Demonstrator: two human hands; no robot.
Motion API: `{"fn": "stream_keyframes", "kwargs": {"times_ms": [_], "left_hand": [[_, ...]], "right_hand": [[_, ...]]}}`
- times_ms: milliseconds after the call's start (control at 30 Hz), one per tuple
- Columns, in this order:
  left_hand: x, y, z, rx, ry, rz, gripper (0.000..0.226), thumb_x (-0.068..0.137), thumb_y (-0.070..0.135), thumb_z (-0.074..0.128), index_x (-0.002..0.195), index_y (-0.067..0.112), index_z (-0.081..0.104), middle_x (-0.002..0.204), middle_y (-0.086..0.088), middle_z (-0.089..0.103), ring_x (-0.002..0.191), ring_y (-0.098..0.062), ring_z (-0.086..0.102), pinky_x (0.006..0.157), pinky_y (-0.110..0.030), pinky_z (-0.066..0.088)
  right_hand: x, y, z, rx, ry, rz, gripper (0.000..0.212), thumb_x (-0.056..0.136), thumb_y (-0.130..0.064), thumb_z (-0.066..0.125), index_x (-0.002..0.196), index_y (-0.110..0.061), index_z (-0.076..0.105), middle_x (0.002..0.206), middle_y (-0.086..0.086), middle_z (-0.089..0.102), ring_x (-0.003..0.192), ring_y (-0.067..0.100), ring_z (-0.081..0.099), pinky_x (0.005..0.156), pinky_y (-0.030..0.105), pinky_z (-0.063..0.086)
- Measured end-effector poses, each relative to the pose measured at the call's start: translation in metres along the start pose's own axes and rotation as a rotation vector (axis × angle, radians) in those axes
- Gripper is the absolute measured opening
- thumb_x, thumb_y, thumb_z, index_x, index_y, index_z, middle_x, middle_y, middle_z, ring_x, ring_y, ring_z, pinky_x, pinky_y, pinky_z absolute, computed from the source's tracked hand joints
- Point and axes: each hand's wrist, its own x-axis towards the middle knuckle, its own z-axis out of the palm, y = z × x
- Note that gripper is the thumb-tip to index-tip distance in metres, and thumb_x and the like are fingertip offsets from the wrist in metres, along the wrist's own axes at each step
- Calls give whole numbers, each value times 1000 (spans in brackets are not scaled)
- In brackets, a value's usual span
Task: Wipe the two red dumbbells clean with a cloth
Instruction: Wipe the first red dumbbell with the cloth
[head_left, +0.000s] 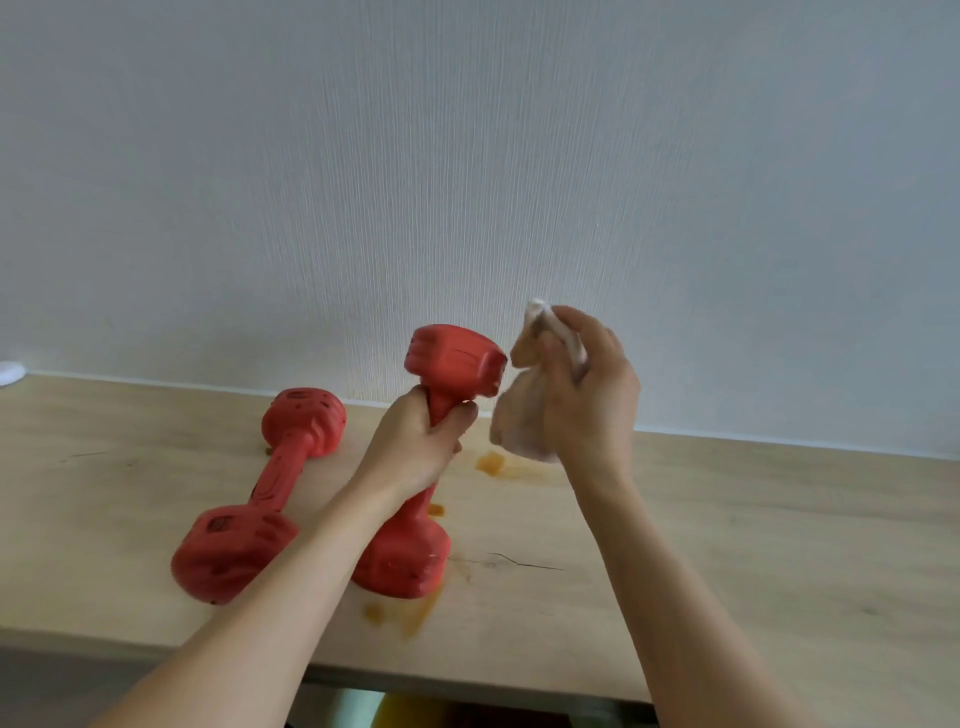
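Observation:
One red dumbbell (454, 364) stands tilted on its lower head on the wooden table (753, 545). My left hand (415, 447) grips its handle just below the upper head. My right hand (587, 395) holds a crumpled pale cloth (519, 421) just to the right of that upper head; whether the cloth touches it is unclear. A second red dumbbell (275, 483) lies flat on the table to the left, untouched.
Orange-brown stains (491, 462) mark the table behind the held dumbbell, and more stains (410, 613) lie at its base. A white wall (467, 182) rises right behind the table. A thin crack (514, 561) runs through the tabletop. A white object (9, 371) sits at the far left edge.

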Motion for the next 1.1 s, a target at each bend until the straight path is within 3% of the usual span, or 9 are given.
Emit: {"fn": "stream_keyframes", "kwargs": {"times_ms": [133,233,433,600,700,833,933,1033,1100], "left_hand": [[-2,-1,10,248,9,90,26,88,36,55,82,11,49,69,-5,60,67,-26,60,61,-39,44],[-2,-1,16,383,77,137,21,93,30,53,87,12,45,75,0,54,72,-25,54,59,-32,33],[-4,4,26,432,66,223,15,94,24,51,84,15,45,74,3,53,62,-15,49,50,-27,29],[-6,0,30,471,71,231,13,94,22,50,86,16,42,79,1,51,71,-22,55,55,-28,29],[-5,0,28,476,85,233,16,93,21,52,86,16,39,80,0,49,78,-27,57,60,-29,30],[-1,-2,26,456,66,199,13,92,22,53,88,16,42,82,1,53,77,-25,56,59,-30,33],[-2,-3,27,446,55,208,12,92,23,53,86,17,45,78,3,55,69,-19,53,51,-26,29],[-5,-2,27,470,86,189,12,91,21,52,84,16,44,74,5,51,67,-17,48,49,-23,27],[-5,-2,27,480,102,172,13,90,22,52,84,14,45,74,3,52,67,-18,48,51,-27,29]], "right_hand": [[-5,6,5,-126,-133,-155,30,92,-5,47,111,-17,67,103,-12,51,103,18,54,90,21,39],[-7,15,3,-186,-135,-171,31,93,-11,44,110,-18,68,103,0,56,98,27,57,85,30,44],[-9,-6,0,-334,-127,-406,33,92,-21,39,101,-13,70,97,7,60,83,25,48,67,16,33],[-4,11,-9,-247,-167,-223,34,92,-21,41,110,-18,70,103,3,60,93,27,57,83,28,44],[-3,20,-11,-232,-159,-111,30,92,-18,46,109,-15,70,100,4,60,93,25,60,82,23,43],[-8,4,-2,-190,-155,-175,32,92,-22,43,109,-16,70,101,5,60,95,28,57,83,35,47],[-11,-2,2,-217,-151,-281,29,94,-17,45,108,-15,70,103,5,60,95,28,55,81,34,45],[-11,5,2,-167,-135,-227,27,93,-16,47,107,-15,70,104,3,61,96,26,58,85,37,48],[-11,9,0,-152,-132,-182,26,94,-15,48,107,-17,71,102,0,62,95,19,59,86,28,47]]}}
